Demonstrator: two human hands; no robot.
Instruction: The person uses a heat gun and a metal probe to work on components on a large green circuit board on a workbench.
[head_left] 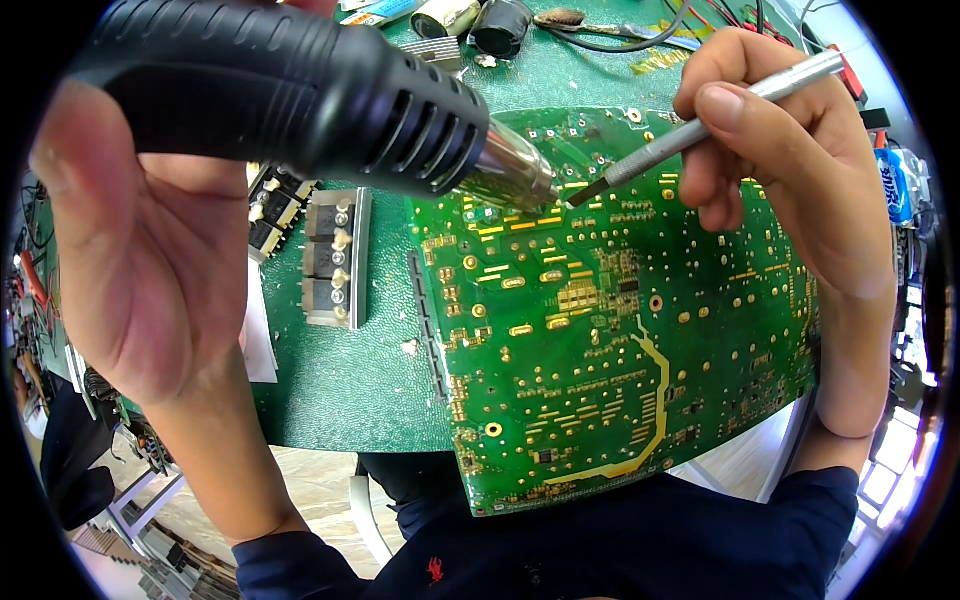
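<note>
My left hand point(165, 290) is wrapped round the black body of a hot air gun point(330, 95), its fingers mostly hidden behind it. The gun's metal nozzle points down and right at a large green circuit board point(600, 420). Between thumb and fingers my right hand point(790, 150) pinches a silver-handled craft knife point(660, 150), slanting down to the left. Its dark blade tip is at the board's upper part, right beside the nozzle mouth. Whether the tip touches the board I cannot tell. The board lies tilted, its near edge reaching over the table edge towards my body.
Left of the board, a metal heat sink bar with black components point(338, 258) lies on the green table mat point(330, 410). More black components point(272, 215) sit beside it. Small cans point(500, 28), a brush and cables lie at the back. A blue packet point(897, 188) is at the right.
</note>
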